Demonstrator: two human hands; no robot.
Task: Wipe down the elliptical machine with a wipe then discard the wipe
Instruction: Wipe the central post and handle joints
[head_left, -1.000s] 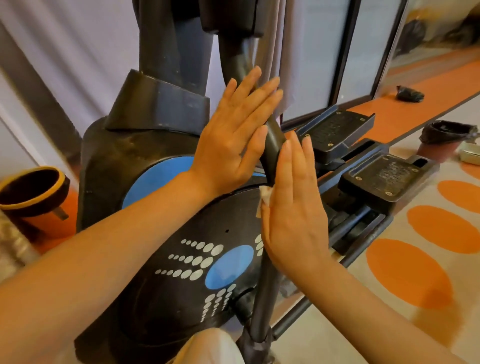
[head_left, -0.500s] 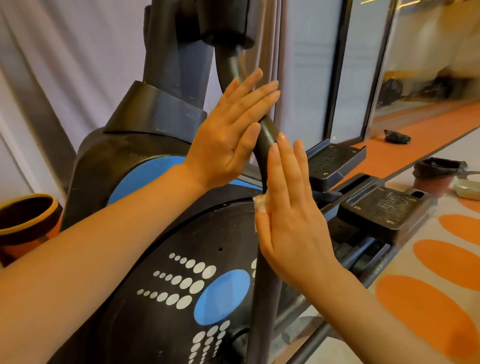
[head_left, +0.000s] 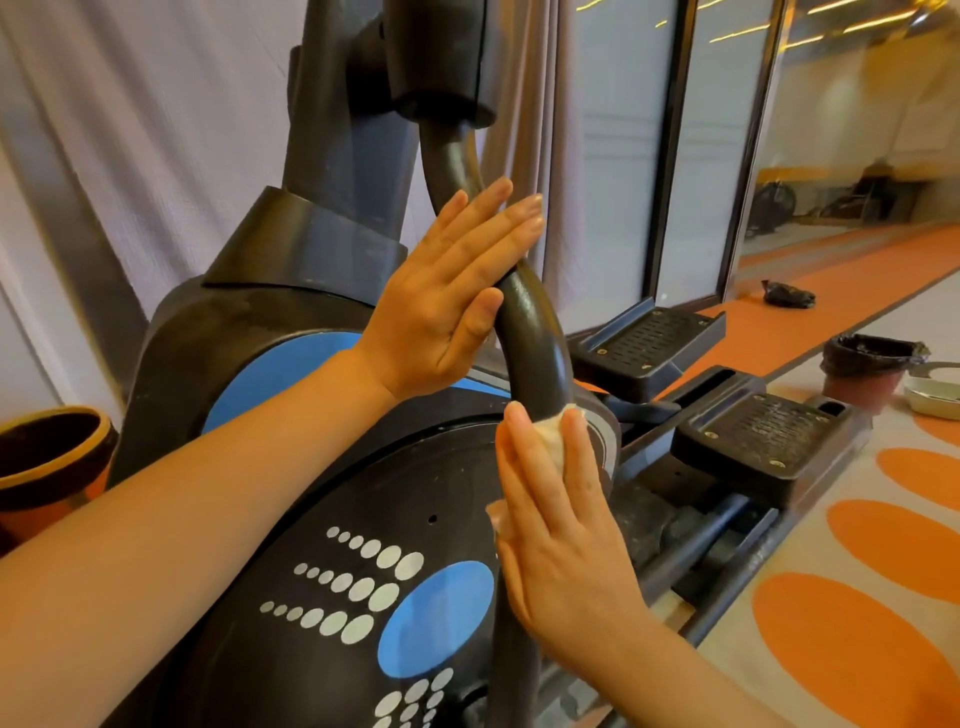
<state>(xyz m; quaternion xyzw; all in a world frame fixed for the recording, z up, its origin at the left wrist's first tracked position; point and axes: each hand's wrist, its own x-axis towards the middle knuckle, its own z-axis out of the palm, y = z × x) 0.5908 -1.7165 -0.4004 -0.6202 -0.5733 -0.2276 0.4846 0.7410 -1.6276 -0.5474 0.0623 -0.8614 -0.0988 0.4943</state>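
The crumpled white wipe (head_left: 551, 435) sits pressed between the flat right hand (head_left: 558, 540) and the curved dark metal swing-arm tube (head_left: 535, 332) of the black and blue elliptical machine (head_left: 311, 467). Only small tufts of it show, one between the straight fingers (head_left: 519, 467) and one at the palm's edge toward nine o'clock. Those fingers lie straight and close together, pushing the wipe on rather than curling round it.

Toward eleven o'clock from the wipe, the left hand (head_left: 447, 296) rests flat on the same tube, fingers extended and a little fanned, holding nothing. It seems to be steadying the arm, which is wise, as such an arm would likely swing under pressure.

To do this step well, I would judge the right hand should wrap the wipe partly round the tube, since a flat palm reaches only one face of a round bar. Long strokes along the bend, with firm, even pressure, would suit.

The tube looks smooth with a faintly pebbled sheen. The round flywheel cover (head_left: 332, 571) below is matte black plastic with white dots and a blue disc. At three o'clock lie the ribbed black foot pedals (head_left: 763, 436), whose grooves would likely trap dirt. Farther off at two o'clock stands a small brown bin with a black liner (head_left: 867, 369), a likely place for the used wipe.
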